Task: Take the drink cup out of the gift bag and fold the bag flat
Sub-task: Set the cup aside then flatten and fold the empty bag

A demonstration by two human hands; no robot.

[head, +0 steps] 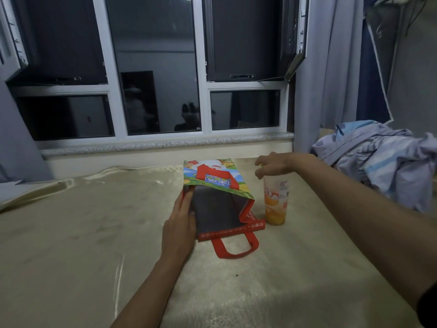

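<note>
Our right hand (274, 165) grips the top of the clear plastic drink cup with orange drink (275, 202) with curled fingers. The cup stands upright on the beige-covered desk (94, 233), just right of the colourful red-handled gift bag (220, 209). Our left hand (182, 223) lies with straight fingers on the bag's left rim; the bag's mouth gapes.

The gift bag (220, 185) lies on its side on a beige sheet (94, 233), mouth toward the person, showing its dark lining. 1 red handle (234, 248) rests flat on the sheet in front of the mouth. The left hand (181, 218) lies with straight fingers along the bag's left edge. Just right of the bag the drink cup (275, 202) stands upright, with orange drink in its lower part. The right hand (272, 165) grips its top from above. Farther right of the bag lies a heap of bluish cloth (378, 159); behind the bag is a window (156, 67).
</note>
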